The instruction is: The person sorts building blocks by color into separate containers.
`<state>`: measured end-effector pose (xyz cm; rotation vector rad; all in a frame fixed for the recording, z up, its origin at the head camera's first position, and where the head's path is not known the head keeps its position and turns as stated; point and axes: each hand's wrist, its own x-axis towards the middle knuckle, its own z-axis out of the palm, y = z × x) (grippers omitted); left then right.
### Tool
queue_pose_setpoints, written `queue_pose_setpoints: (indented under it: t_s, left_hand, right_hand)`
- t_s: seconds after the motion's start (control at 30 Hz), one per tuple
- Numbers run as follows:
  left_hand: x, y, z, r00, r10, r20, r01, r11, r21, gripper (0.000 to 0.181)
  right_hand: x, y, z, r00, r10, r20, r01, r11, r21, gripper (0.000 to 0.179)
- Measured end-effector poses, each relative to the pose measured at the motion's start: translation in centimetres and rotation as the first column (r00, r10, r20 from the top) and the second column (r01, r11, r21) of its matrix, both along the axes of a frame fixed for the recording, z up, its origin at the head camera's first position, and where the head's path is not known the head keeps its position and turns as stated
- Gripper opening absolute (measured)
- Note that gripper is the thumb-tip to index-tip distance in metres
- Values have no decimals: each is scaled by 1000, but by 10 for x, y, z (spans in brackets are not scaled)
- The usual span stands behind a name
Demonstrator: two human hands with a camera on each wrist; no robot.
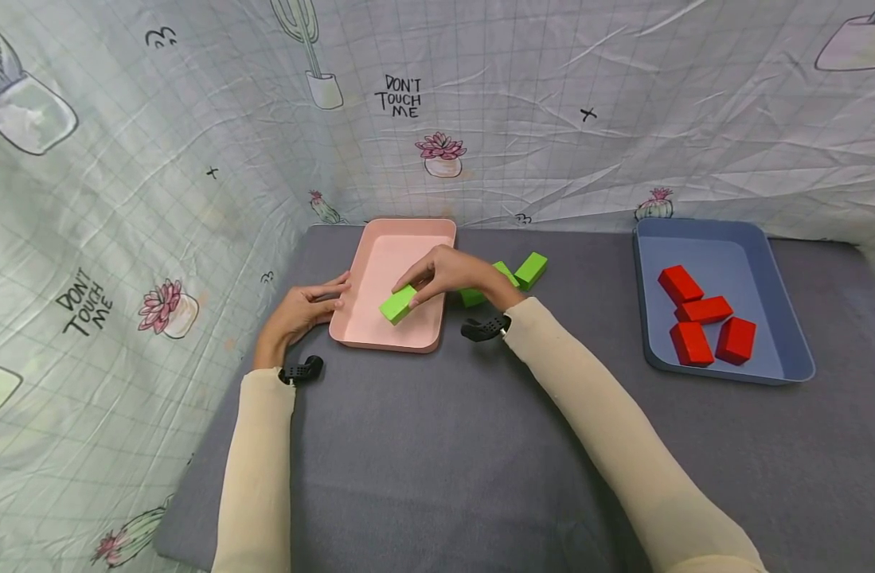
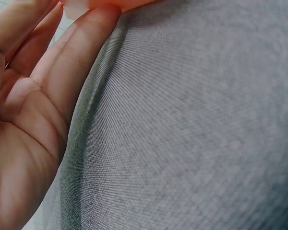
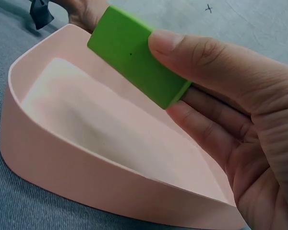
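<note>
Green, a block (image 1: pixel 398 305) is hovering above the pink tray (image 1: pixel 408 239) in the head view, the right hand (image 1: pixel 443 274) pinching it; the left hand (image 1: pixel 299 313), fingers extended, is touching the tray's left side. More green blocks (image 1: pixel 532 270) are lying beside it, red blocks (image 1: pixel 692 344) in a blue tray (image 1: pixel 741 274). In the left wrist view, fingertips (image 2: pixel 111 11) are meeting the tray; in the right, thumb (image 3: pixel 201 55) and fingers are gripping the block.
</note>
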<state>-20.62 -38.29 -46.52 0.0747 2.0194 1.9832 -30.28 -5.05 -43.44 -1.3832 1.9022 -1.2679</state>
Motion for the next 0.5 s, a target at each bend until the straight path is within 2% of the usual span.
queue_pose_setpoints:
  t_s: [0.3,0.5]
  left_hand:
    - [-4,-5,-9,1000,16,-17,-16,999,-29,47]
    - [-4,-5,-8,1000,16,-19,-17,999,-35,47]
  right_hand:
    - [-1,-11,-3,999,28,37,-29,999,31,32]
    - [1,-16,-5,998,44,49,-47,997,54,33]
